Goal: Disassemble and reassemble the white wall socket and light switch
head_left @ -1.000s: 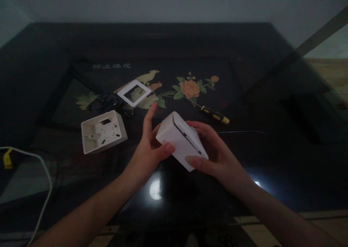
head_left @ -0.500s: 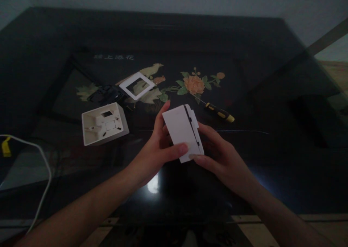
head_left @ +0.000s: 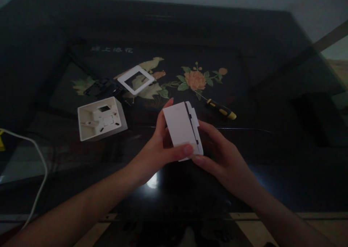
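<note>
White switch box (head_left: pixel 178 125): in the head view, it was held up between the two hands, near the middle of the scene, tilted so that a broad plain side wall faced the camera.
Dark seam: a narrow black gap (head_left: pixel 193 127) ran down the box near its right edge, with two small dark notches along it; a small white tab (head_left: pixel 195 116) stuck out beyond the seam on the right.
Left hand (head_left: pixel 160 149): it gripped the box from the left, the thumb lying across the lower part of the plain wall, the index finger raised along the left edge.
Right hand (head_left: pixel 224 152): it held the box from the right in a narrow pinch, the thumb at the bottom corner, a fingertip just beside the tab.
Hollow white back box (head_left: pixel 95 118): it lay to the left of the left hand, its cavity toward the camera, slots and a square knockout showing inside.
White square frame (head_left: pixel 129 74): it lay flat beyond the back box, touching or nearly touching a black plastic part (head_left: pixel 104 88) whose details were lost in the dimness.
Screws (head_left: pixel 133 100): what looked like two tiny ones lay just below the frame.
Screwdriver (head_left: pixel 221 110): black and yellow, it lay beyond the right hand, its shaft tip over the pictured peony (head_left: pixel 195 80).
White cable (head_left: pixel 42 163): it curved along the left side of the dark glossy tabletop (head_left: pixel 277 167).
</note>
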The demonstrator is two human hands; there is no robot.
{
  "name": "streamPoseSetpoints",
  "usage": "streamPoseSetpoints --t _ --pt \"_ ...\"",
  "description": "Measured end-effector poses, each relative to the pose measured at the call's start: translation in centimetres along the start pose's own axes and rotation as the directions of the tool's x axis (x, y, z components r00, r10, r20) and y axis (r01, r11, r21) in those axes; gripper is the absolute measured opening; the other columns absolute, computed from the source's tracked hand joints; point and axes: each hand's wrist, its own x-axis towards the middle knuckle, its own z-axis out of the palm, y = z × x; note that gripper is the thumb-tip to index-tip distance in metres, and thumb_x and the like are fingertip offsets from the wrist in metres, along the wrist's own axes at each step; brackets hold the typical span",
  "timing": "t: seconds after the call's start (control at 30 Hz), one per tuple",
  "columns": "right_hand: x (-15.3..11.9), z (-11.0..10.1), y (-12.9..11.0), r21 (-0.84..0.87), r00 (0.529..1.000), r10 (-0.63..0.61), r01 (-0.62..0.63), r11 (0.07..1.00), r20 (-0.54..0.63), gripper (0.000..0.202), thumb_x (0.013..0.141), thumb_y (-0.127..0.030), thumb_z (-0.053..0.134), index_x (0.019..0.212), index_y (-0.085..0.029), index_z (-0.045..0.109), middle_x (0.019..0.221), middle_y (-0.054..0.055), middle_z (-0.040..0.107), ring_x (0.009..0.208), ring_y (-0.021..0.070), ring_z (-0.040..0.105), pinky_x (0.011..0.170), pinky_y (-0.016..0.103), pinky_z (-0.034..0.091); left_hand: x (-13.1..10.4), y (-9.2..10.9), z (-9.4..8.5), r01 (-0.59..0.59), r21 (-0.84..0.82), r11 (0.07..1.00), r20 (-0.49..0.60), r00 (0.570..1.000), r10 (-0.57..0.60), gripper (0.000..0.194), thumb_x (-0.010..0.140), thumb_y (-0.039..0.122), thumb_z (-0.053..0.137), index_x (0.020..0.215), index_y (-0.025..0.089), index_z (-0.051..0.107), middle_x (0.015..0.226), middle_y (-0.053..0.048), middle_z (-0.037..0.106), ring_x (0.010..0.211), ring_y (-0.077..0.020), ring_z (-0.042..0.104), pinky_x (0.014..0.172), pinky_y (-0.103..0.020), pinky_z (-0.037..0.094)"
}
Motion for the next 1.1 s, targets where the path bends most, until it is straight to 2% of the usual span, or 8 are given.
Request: streamPoseSetpoints --t 0.2,0.3,0.43,0.57,0.77,0.87,0.97,1.1 --pt "-0.2 -0.2 -0.3 0.026 0.999 -0.012 0.011 1.000 0.049 0.065 0.082 -0.036 0.075 0.141 -0.033 0.049 0.152 0.006 0.047 0.138 0.0279 0.047 0.107 0.049 0.050 -0.1 0.2 -0.1 -0.032 0.065 0.997 0.009 0.999 0.032 0.104 0.074 0.027 0.083 0.153 0.042 0.018 0.131 -0.005 0.062 0.116 -0.0307 0.062 0.092 -0.045 0.056" --pt "-0.4 -0.4 -0.4 0.021 0.997 -0.023 0.021 1.000 0.067 0.062 0.085 -0.032 0.072 0.142 -0.033 0.048 0.156 0.004 0.043 0.142 0.0262 0.042 0.108 0.046 0.050 0.0 0.1 0.0 -0.077 0.095 0.993 0.007 0.997 0.076 0.103 0.072 0.025 0.084 0.152 0.040 0.021 0.130 -0.004 0.062 0.117 -0.0292 0.062 0.094 -0.041 0.056" --pt "-0.5 -0.7 -0.4 -0.046 0.997 -0.024 0.027 0.999 0.075 0.061 0.086 -0.025 0.068 0.143 -0.029 0.048 0.156 0.005 0.043 0.142 0.0260 0.043 0.109 0.045 0.050 0.2 0.1 0.0 -0.145 0.163 0.976 0.017 0.989 0.144 0.103 0.070 0.022 0.085 0.151 0.035 0.024 0.128 -0.003 0.064 0.119 -0.0270 0.062 0.098 -0.037 0.054" --pt "-0.4 -1.0 -0.6 -0.166 0.995 -0.062 0.075 0.983 0.082 0.065 0.084 -0.018 0.065 0.145 -0.027 0.047 0.152 0.005 0.049 0.139 0.0283 0.047 0.108 0.048 0.050 0.3 0.1 -0.1 -0.173 0.242 0.955 0.007 0.984 0.176 0.099 0.069 0.021 0.086 0.148 0.035 0.028 0.127 -0.003 0.063 0.118 -0.0289 0.062 0.100 -0.042 0.052" --pt "-0.7 -0.8 -1.2 -0.325 0.992 -0.094 0.116 0.939 0.083 0.074 0.079 -0.012 0.059 0.149 -0.029 0.041 0.147 0.005 0.055 0.128 0.0295 0.059 0.099 0.048 0.057 0.2 -0.5 -0.3 -0.215 0.323 0.922 0.017 0.975 0.222 0.097 0.068 0.022 0.087 0.147 0.036 0.032 0.136 -0.004 0.056 0.122 -0.0319 0.059 0.102 -0.046 0.050" --pt "-1.2 -0.2 -1.2 -0.394 0.998 -0.055 0.065 0.917 0.037 0.078 0.078 -0.013 0.055 0.152 -0.026 0.034 0.133 0.011 0.066 0.106 0.0296 0.072 0.085 0.046 0.063 0.2 -0.9 -0.3 -0.256 0.365 0.895 0.033 0.964 0.263 0.094 0.070 0.025 0.086 0.146 0.036 0.033 0.140 -0.004 0.052 0.127 -0.0318 0.054 0.107 -0.046 0.046" --pt "-1.6 0.3 -1.1 -0.452 1.000 -0.009 0.005 0.892 -0.007 0.078 0.079 -0.016 0.053 0.153 -0.022 0.030 0.113 0.014 0.074 0.087 0.0301 0.076 0.071 0.045 0.065 0.3 -1.2 -0.3 -0.297 0.394 0.870 0.056 0.952 0.299 0.090 0.071 0.026 0.085 0.144 0.034 0.033 0.141 -0.004 0.050 0.132 -0.0304 0.049 0.112 -0.045 0.041" --pt "-1.9 0.8 -1.2 -0.473 0.999 0.008 -0.025 0.881 -0.039 0.078 0.078 -0.016 0.051 0.152 -0.026 0.030 0.111 0.012 0.074 0.081 0.0307 0.076 0.065 0.045 0.065 0.4 -1.4 -0.2 -0.324 0.434 0.840 0.072 0.942 0.327 0.087 0.071 0.026 0.085 0.141 0.033 0.035 0.144 -0.004 0.046 0.134 -0.0307 0.045 0.113 -0.044 0.038"
